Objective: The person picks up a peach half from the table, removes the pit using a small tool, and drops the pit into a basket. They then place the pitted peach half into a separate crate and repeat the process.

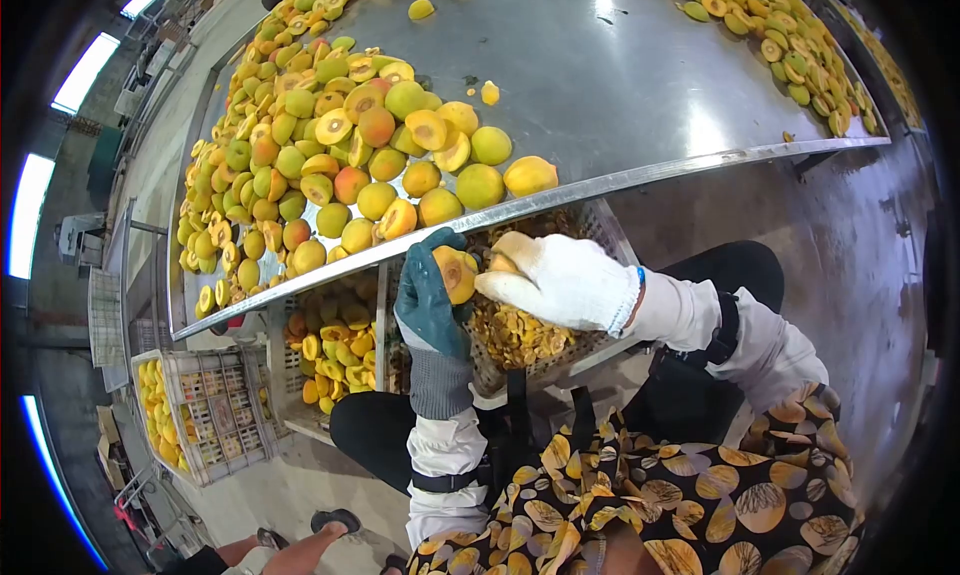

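Observation:
My left hand [428,300], in a dark green rubber glove, grips a cut yellow peach [457,275] with its cut face turned to the right. My right hand [560,280], in a white knitted glove, is closed close beside the peach. Something small and orange-brown shows between its fingers, but I cannot make out what it is. Below both hands stands a crate holding yellow-brown peach scraps [525,337]. Just beyond them, a heap of whole and halved peaches [335,175] covers the left part of the metal table [600,75].
The table's raised metal edge [560,197] runs just past my hands. More peach halves [790,50] lie at the far right. Under the table is a crate of peaches [340,350]; another plastic crate [215,415] stands left. A person's foot [335,521] shows below.

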Action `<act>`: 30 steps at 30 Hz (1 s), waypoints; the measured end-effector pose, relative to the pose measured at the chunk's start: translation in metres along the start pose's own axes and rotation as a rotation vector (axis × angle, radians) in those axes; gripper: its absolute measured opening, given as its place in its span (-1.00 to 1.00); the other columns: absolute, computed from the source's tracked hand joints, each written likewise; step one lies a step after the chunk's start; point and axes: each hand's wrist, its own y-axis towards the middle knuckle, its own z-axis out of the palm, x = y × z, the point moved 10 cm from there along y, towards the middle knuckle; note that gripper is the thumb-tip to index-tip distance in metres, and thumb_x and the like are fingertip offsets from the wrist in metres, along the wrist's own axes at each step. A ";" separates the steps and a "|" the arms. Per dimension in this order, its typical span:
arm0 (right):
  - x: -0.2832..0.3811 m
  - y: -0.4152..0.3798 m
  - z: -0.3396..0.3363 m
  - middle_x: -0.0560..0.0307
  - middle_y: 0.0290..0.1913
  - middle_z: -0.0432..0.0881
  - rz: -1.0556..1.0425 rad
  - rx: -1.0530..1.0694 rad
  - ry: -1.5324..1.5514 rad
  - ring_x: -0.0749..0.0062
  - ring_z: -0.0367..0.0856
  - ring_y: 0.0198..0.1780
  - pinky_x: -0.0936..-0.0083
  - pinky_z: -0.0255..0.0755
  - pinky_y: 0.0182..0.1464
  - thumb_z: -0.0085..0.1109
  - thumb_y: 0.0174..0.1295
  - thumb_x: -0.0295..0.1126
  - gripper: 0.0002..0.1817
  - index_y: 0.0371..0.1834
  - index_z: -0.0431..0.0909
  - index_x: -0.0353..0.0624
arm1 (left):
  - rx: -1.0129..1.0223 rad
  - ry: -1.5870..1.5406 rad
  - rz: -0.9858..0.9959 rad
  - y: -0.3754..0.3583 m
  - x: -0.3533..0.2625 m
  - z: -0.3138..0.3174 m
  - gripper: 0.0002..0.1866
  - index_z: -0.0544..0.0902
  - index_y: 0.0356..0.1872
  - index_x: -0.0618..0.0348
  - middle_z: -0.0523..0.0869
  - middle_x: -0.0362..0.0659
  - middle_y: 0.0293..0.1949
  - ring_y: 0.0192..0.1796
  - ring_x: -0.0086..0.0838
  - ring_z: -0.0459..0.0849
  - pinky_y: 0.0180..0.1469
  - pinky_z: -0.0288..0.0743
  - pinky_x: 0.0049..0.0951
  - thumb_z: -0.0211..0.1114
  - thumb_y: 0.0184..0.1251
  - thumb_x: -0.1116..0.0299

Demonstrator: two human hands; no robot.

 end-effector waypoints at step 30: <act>-0.013 -0.025 0.074 0.37 -0.74 0.26 0.548 0.731 1.364 0.66 0.18 -0.82 0.62 0.08 -0.81 -0.03 0.48 0.21 -0.42 -0.32 0.47 -0.16 | 0.060 0.070 0.241 0.006 -0.027 0.031 -0.37 0.66 -0.10 0.31 0.74 -0.11 -0.27 -0.24 -0.45 0.68 -0.09 0.56 -0.45 -0.19 0.70 -0.09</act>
